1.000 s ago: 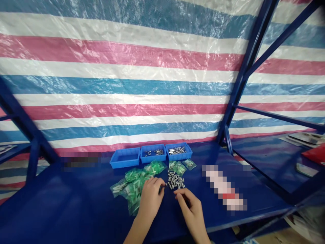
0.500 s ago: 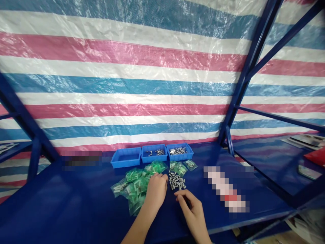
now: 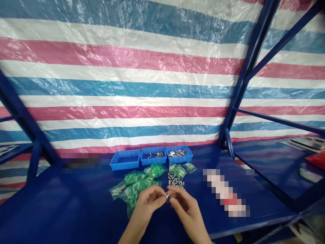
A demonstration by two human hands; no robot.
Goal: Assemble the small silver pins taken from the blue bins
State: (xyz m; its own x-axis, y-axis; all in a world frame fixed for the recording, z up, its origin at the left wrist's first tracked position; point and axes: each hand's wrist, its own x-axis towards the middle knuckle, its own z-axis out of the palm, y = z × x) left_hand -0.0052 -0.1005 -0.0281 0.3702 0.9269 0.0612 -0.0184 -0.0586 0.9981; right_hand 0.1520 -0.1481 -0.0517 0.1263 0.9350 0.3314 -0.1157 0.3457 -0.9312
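Observation:
A small shiny metal part is pinched at the fingertips where my two hands meet, low over the table. My left hand grips it from the left, thumb and fingers pressed together. From the other side my right hand closes its thumb and fingers on it. Just beyond the fingers lies a pile of small metal fittings, partly covered by my right hand. To the left is a heap of clear green-tinted bags with small parts inside. A few more small bags lie behind the fittings.
Three blue bins stand in a row at the back: a left bin, a middle bin with some metal pieces, a right bin with metal cylinders. Blue frame posts rise from the table before a striped sheet.
My left hand has drawn back from beside the metal pile toward me. Both hands have come together, and the small metal part now shows between their fingertips.

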